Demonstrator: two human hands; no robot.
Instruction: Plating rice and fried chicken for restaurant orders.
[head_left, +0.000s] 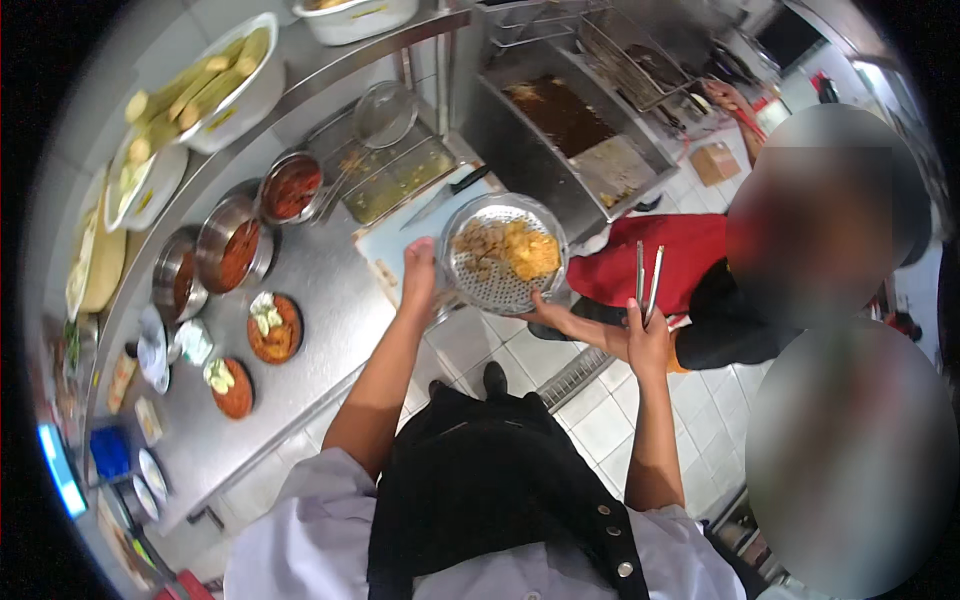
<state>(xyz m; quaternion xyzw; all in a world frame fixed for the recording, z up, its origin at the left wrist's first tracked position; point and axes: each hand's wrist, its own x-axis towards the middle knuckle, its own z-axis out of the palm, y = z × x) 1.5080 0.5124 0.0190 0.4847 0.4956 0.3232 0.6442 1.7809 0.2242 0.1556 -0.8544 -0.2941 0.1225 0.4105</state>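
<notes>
A perforated metal colander (491, 288) is in front of me. Brownish food pieces (480, 244) and a golden-yellow portion of food (531, 249) lie in it. A co-worker's hand (551, 313) supports its lower right rim. My left hand (420, 266) is just left of the colander; its fingers are partly hidden, so I cannot tell whether they touch the rim. Metal tongs (649, 277) point upward from my right hand (648, 337), in front of the co-worker's arm. A knife (442, 196) with a black handle lies on a pale cutting board (382, 251) behind the colander.
Two dark plates with red-sauced food (276, 334) stand on the steel counter (330, 300). Bowls of red sauce (238, 251) line its back, below a shelf with white tubs (255, 90). A fryer (555, 112) stands beyond. The co-worker in a red apron (652, 255) is close on the right.
</notes>
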